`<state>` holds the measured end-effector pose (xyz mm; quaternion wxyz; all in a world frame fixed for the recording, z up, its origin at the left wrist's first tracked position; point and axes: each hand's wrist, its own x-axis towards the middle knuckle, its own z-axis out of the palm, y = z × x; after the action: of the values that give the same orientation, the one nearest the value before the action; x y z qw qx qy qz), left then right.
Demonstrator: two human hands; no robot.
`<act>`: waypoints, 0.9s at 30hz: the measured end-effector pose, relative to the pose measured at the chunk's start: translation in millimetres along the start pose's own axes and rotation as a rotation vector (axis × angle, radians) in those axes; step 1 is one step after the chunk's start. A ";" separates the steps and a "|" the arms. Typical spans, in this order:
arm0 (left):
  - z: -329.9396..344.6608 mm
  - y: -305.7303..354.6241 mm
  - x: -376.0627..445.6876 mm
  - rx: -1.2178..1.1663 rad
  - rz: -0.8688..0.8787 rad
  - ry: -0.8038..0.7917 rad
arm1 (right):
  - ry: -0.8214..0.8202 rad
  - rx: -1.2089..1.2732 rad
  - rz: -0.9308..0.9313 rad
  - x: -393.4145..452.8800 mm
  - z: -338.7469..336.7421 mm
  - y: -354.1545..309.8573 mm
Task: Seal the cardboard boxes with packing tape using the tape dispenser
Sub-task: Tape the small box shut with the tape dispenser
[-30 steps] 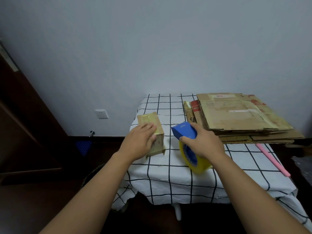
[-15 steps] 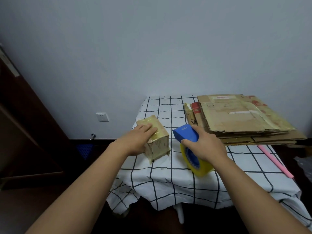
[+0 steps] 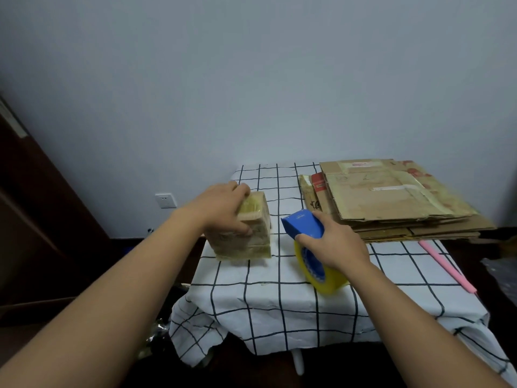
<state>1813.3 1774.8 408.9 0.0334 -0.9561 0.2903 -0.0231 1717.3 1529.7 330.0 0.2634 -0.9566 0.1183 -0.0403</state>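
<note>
A small cardboard box (image 3: 250, 239), wrapped in shiny yellowish tape, stands on the left part of the checked tablecloth (image 3: 279, 298). My left hand (image 3: 223, 208) grips its top, fingers over the far edge and thumb on the near face. To the right of the box, my right hand (image 3: 333, 245) holds the blue tape dispenser (image 3: 303, 224) with its yellow tape roll (image 3: 326, 275) resting on the cloth. A gap of cloth separates the dispenser from the box.
A stack of flattened cardboard boxes (image 3: 391, 197) fills the table's back right. A pink stick (image 3: 444, 264) lies along the right edge. A dark wooden door (image 3: 36, 219) stands at the left and a wall socket (image 3: 165, 200) sits low on the wall.
The small box has been turned and stood taller under my left hand, which now grips its top. My right hand with the dispenser has stayed nearly in place.
</note>
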 end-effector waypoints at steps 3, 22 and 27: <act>10.1 12.0 -14.1 -0.058 -0.140 0.019 | 0.000 -0.007 0.003 1.5 0.8 0.9; 71.5 37.5 -27.2 -0.109 -0.235 -0.121 | 0.011 0.078 0.001 -5.4 -9.3 6.5; 65.8 38.2 -28.5 -0.095 -0.245 -0.111 | 0.071 0.131 -0.045 -13.4 -23.0 8.2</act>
<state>1772.7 1762.4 339.7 0.0010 -0.9847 0.1698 0.0397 1699.4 1514.8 345.4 0.3204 -0.9376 0.1032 -0.0876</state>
